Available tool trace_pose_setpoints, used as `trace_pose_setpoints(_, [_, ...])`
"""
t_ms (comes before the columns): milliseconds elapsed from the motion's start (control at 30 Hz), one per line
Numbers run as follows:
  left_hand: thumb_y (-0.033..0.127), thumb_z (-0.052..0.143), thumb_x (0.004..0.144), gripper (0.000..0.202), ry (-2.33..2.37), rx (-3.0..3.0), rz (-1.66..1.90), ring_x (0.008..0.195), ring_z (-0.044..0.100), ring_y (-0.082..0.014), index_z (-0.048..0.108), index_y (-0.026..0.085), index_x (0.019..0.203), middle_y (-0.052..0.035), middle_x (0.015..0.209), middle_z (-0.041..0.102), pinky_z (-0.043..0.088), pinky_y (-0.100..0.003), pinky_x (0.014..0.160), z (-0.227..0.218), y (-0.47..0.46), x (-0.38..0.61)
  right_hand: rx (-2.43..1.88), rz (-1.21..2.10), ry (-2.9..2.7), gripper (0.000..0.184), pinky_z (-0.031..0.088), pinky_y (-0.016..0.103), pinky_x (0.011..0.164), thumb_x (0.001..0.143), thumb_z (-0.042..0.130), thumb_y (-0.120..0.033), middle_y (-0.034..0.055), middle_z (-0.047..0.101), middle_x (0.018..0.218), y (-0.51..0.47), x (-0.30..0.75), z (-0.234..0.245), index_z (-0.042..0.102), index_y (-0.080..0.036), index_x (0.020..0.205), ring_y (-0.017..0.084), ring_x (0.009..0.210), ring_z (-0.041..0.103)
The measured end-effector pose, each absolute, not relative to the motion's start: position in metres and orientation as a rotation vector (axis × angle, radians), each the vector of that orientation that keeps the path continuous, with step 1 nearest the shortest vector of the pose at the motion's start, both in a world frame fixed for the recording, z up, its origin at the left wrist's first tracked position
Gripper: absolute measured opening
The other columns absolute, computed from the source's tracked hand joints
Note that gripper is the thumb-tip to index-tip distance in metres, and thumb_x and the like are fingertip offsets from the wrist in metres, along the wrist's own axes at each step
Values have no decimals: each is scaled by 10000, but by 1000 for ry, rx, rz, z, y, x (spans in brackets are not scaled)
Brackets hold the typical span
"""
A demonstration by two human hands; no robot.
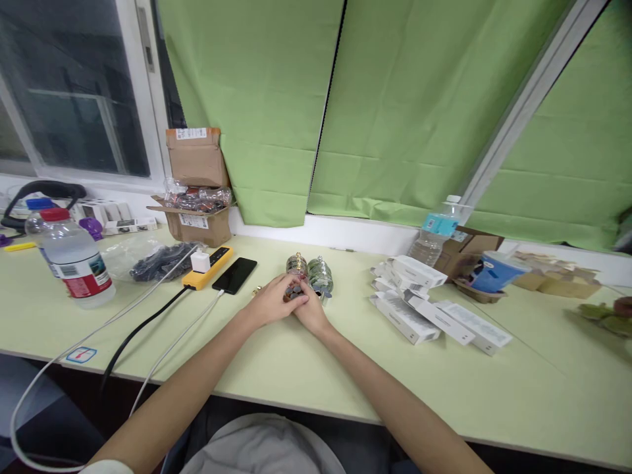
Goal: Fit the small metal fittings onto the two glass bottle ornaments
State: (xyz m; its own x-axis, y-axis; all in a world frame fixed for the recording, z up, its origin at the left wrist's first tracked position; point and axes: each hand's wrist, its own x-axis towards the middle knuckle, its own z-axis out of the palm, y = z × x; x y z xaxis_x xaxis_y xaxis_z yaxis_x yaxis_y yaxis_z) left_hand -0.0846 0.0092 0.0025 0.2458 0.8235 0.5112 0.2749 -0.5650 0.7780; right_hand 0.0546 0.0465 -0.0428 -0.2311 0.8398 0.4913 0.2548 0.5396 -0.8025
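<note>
In the head view, my left hand (270, 301) and my right hand (312, 311) meet over the middle of the table. Their curled fingers touch, and small dark roundish pieces (294, 289) show between them; the kind is too small to tell. Just behind the hands stand two shiny, ribbed, jar-like items. A gold knob tops the left jar-like item (297, 262), and the right one (320, 271) is greenish with a silvery knob. My fingers partly hide the lower part of the left one. A small gold-coloured piece (257, 290) lies beside my left hand.
Left of my hands lie a black phone (235, 275) on a white cable and a yellow power strip (207, 268). Farther left stand bottles (81, 263) and cardboard boxes (197, 220). Several white boxes (415, 299), a water bottle (437, 230) and a blue cup (494, 271) are to the right.
</note>
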Motion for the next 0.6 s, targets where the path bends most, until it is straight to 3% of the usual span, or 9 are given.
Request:
trace_pose_setpoints(167, [350, 687, 806, 277, 1006, 2043, 1199, 923, 606, -222, 663, 225, 1052, -83, 1135, 638, 484, -302, 794, 3, 15, -96, -1082, 572, -1832, 319, 494, 370, 804, 791, 573, -340, 60, 672, 949, 51, 50, -50, 599, -177, 1063, 217, 851, 610])
trace_pose_setpoints(333, [402, 608, 855, 333, 1097, 2159, 1062, 857, 607, -194, 619, 212, 1128, -84, 1171, 623, 501, -318, 777, 1, 17, -100, -1197, 345, -1901, 245, 450, 401, 837, 805, 555, -327, 79, 628, 943, 56, 50, -56, 608, -179, 993, 253, 916, 568])
trace_pose_setpoints(600, [447, 448, 947, 329, 1083, 2276, 1026, 983, 606, -210, 625, 221, 1109, -70, 1141, 651, 472, -320, 895, 4, 17, -104, -1175, 316, -1932, 215, 439, 398, 851, 815, 597, -329, 75, 622, 944, 52, 54, -53, 607, -175, 964, 245, 925, 555])
